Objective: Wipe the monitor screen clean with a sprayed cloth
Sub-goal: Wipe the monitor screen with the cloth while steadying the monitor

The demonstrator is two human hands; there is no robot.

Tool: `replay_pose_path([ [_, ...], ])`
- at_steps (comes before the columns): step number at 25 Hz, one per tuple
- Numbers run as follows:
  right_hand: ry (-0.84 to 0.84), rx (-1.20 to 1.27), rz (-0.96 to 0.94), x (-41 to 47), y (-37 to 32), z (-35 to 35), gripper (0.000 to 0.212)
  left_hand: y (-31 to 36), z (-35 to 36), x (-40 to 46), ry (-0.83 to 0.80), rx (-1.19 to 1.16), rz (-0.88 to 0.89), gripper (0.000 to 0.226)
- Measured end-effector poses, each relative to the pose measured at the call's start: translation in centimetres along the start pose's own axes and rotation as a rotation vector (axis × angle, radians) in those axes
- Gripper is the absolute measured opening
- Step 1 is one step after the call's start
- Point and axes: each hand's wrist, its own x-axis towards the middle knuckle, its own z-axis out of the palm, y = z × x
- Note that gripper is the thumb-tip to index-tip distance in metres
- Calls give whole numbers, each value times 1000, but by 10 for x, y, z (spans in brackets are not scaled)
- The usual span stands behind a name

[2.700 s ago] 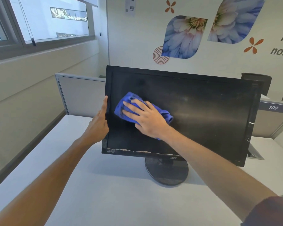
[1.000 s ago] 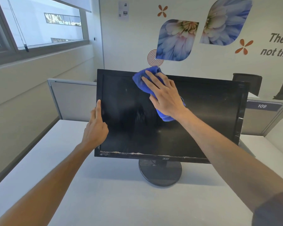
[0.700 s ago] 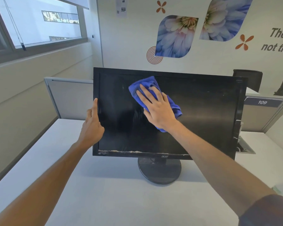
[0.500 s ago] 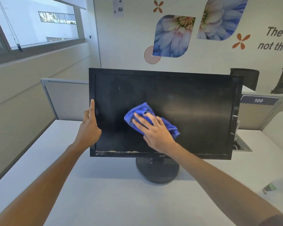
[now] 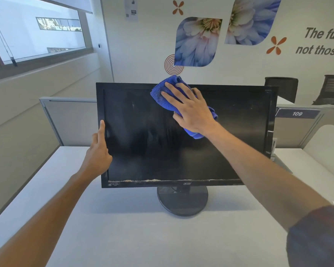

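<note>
A black monitor [image 5: 239,135] stands on a round base [image 5: 182,203] on the white desk. Its dark screen shows faint smears, and a pale line of dust runs along the lower bezel. My right hand [image 5: 189,110] lies flat on a bunched blue cloth [image 5: 162,95] and presses it against the top middle of the screen, with the cloth reaching over the upper bezel. My left hand [image 5: 98,157] grips the monitor's left edge, thumb on the front bezel.
The white desk [image 5: 123,237] spreads in front of the base. A grey partition [image 5: 69,120] stands behind the monitor, with a "109" label [image 5: 297,113] to the right. Two dark chairs [image 5: 281,89] sit at the back right. A window runs along the left wall.
My right hand has slid the blue cloth from the lower middle of the screen up to the top edge. My left hand has stayed on the left bezel.
</note>
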Motion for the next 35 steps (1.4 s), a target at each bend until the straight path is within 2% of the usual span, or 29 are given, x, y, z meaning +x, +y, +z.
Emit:
replay_pose_path([
  [3, -14, 34, -20, -26, 9, 18, 67, 1, 0, 1, -2, -1, 1, 92],
  [9, -81, 146, 3, -104, -14, 41, 73, 1, 1, -1, 5, 28, 11, 91],
  [16, -265, 176, -266, -181, -19, 64, 69, 0, 0, -2, 18, 47, 38, 90],
  [19, -186, 183, -242, -156, -11, 43, 66, 7, 5, 0, 113, 117, 51, 83],
  [23, 39, 211, 25, -79, -4, 3, 65, 29, 13, 18, 268, 268, 131, 81],
  [26, 88, 188, 33, -29, -20, -5, 68, 62, 9, 47, 326, 312, 229, 78],
  [31, 42, 161, 65, -5, -41, 11, 69, 95, 3, 98, 276, 480, 436, 65],
  [35, 70, 117, 114, -16, -27, 15, 69, 98, 3, 112, 210, 479, 526, 66],
])
